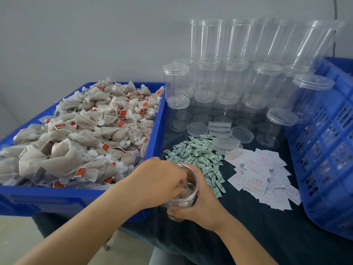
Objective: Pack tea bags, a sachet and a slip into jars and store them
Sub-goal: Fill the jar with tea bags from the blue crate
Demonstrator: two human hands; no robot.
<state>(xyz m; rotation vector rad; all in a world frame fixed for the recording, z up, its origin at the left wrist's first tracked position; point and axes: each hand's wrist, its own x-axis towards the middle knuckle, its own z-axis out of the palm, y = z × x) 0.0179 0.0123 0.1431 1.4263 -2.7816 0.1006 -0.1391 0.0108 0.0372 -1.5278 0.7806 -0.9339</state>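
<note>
Open clear plastic jar [188, 190] stands near the front edge of the table, on the dark cloth [257, 226], just right of the blue crate [63, 197]. Right hand [202, 209] wraps the jar's lower wall from the near right side, fingers curled round it, holding it upright. Left hand [158, 180] reaches over the jar's mouth with fingertips dipped inside; they are curled down among pale tea-bag material in the jar, but whether they are pinching a bag cannot be told, since the knuckles and the jar wall hide the tips. The crate to the left is heaped with tea bags [86, 131], beige pouches with strings and small red tags. Behind the jar, a loose pile of green-and-white sachets [200, 157] lies on the cloth, its near end almost touching the jar's rim. To the right of the sachets, a scatter of white slips [261, 176] with red print, overlapping each other. Beyond these, several loose clear lids [219, 129] lie flat or stacked on the cloth. Further back, empty lidded jars [225, 77] stand stacked in tiers against the grey wall. At the far right, a blue slatted basket [328, 150] sits tilted, its wall close beside the slips and the nearest lidded jars.
</note>
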